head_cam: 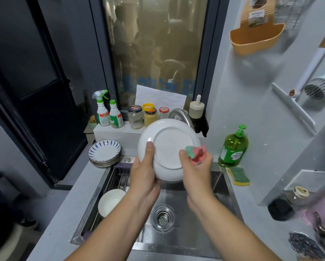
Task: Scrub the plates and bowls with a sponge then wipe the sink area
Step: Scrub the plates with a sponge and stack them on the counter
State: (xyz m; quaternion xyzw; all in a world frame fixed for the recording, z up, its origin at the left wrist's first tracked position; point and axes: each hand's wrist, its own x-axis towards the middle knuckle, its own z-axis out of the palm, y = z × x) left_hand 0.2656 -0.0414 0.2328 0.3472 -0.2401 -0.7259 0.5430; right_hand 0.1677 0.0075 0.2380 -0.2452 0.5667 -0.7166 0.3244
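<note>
Below both our hands lies the steel sink (pixel 174 196), its basin open beneath the work. Above it, between our hands, we hold the white plate (pixel 167 146) tipped up on edge, its underside toward us. Our left hand (pixel 144 172) grips the lower left rim, thumb laid on the back and fingers wrapped behind. Our right hand (pixel 195 170) is closed around a crumpled pink-and-green sponge (pixel 195 152) that meets the plate's right edge.

We judge the plate to be stiff glazed ceramic, moderately heavy, breakable against the steel and slippery once soapy. A rim hold with thumb opposing fingers suits it, kept firm against the push of the sponge. The sponge looks soft and should mould itself to the foot ring and rim.

To the left of our left hand a stack of blue-patterned plates (pixel 104 153) sits on the counter. Below that hand a white bowl (pixel 110 202) rests at the sink's left side. To the right of our right hand stands a green detergent bottle (pixel 233 147), with a yellow-and-green scouring pad (pixel 239 176) just beside it.
</note>
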